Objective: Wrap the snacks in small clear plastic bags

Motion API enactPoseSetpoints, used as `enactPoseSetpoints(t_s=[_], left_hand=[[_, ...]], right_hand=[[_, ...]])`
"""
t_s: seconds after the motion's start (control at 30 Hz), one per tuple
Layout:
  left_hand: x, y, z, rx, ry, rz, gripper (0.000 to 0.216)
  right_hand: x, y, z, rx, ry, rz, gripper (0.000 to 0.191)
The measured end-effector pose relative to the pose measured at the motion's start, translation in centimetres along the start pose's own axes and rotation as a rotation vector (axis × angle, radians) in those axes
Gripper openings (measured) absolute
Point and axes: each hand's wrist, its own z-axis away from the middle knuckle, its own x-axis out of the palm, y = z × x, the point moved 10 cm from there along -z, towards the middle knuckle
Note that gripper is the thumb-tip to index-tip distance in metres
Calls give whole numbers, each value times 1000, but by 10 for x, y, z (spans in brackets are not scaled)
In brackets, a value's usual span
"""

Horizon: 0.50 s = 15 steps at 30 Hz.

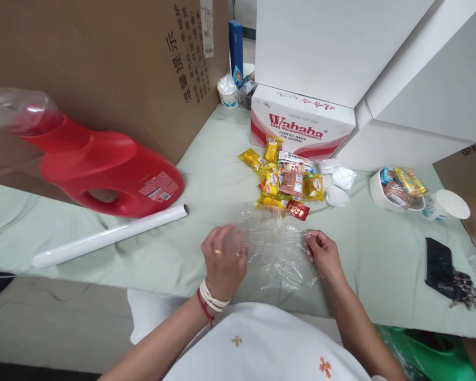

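Observation:
A clear, crinkled plastic bag (280,259) lies spread on the cloth-covered table between my hands. My right hand (324,255) pinches its right edge between thumb and forefinger. At the left edge, my left hand (224,259) is closed on the film with curled fingers, the fingertips partly blurred. Just beyond the bag is a pile of small wrapped snacks: several yellow packets (270,181), a brown packet (292,183) and a dark red packet (298,210). White wrapped pieces (343,178) sit at the pile's right side.
A Wahaha water carton (301,121) stands behind the snacks. To the left are a red jug (115,169) and a white roll (111,235). On the right I see a white snack bowl (376,193), a paper cup (446,205), a phone (439,264) and keys (466,291).

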Motion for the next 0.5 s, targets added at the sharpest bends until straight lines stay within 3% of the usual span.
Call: enactPoseSetpoints(t_s=[0.07, 0.13, 0.23, 0.33, 0.43, 0.5], left_hand=[[29, 28, 4, 244, -268, -59, 28], [54, 33, 11, 329, -460, -128, 39], [68, 14, 14, 306, -509, -262, 59], [73, -1, 24, 359, -534, -338, 79], [75, -7, 32, 401, -557, -403, 95], [78, -7, 34, 414, -568, -439, 98]], right_hand=[[0, 2, 3, -13, 5, 8, 44], [-10, 5, 9, -45, 24, 44, 41], [-50, 12, 19, -59, 81, 182, 39], [-94, 10, 19, 8, 40, 374, 45], [-120, -40, -1, -127, 144, 606, 48], [-107, -86, -23, -276, 245, 739, 50]])
